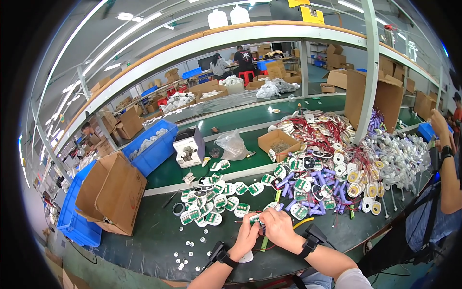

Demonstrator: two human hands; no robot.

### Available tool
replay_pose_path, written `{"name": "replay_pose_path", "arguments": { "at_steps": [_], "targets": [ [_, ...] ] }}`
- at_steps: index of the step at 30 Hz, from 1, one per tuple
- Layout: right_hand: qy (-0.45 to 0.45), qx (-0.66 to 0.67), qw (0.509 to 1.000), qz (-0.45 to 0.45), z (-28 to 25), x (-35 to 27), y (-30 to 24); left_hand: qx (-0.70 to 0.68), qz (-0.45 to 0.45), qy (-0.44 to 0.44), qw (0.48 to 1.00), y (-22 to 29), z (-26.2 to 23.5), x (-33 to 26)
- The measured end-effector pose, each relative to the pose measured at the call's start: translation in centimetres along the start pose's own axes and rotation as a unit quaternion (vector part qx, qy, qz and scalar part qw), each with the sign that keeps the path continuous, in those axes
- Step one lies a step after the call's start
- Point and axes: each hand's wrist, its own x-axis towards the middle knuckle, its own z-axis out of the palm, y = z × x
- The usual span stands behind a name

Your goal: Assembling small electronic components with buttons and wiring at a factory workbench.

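Board with green face [254, 219] pinched between left hand [248, 232] and right hand [280, 229], both curled nearly closed at its edges. Just left of the hands, thin red wire [239, 221], perhaps easy to tear loose by careless twisting; beyond the right hand, purple cylinders [321, 179], perhaps rolling closer if bumped.

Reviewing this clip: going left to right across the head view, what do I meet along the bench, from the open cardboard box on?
Open cardboard box → loose small white discs → left hand on a green-board piece → right hand → heap of clear-wrapped pieces → co-worker's arm.
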Motion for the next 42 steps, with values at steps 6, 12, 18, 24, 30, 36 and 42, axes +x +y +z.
{"name": "replay_pose_path", "arguments": {
  "at_steps": [6,12,18,24,30,36,42],
  "targets": [
    [0.017,-0.004,1.000,-0.012,-0.1,0.1,-0.1,0.027,0.021,0.018,0.999,-0.7,0.0,0.1],
    [0.002,-0.009,1.000,0.005,-0.3,0.3,-0.1,-0.010,-0.010,-0.010,1.000,-0.6,-0.1,0.2],
    [0.013,0.002,1.000,0.011,-0.3,0.3,-0.3,0.015,-0.008,-0.002,1.000,-1.3,-0.2,0.2],
    [0.016,0.007,1.000,0.023,-0.3,0.4,-0.4,0.059,0.048,0.022,0.997,-1.0,-0.1,0.3],
    [-0.006,0.019,0.999,0.043,-0.5,0.4,-0.5,0.093,0.046,0.032,0.994,-0.8,-0.1,0.3],
    [0.011,0.030,0.999,0.026,-0.5,0.5,-0.6,0.090,0.038,0.029,0.995,-0.6,0.0,0.2],
    [0.008,0.009,1.000,0.008,-0.4,0.0,-0.2,0.112,0.036,0.006,0.993,-0.3,0.1,0.2]
  ]
}}
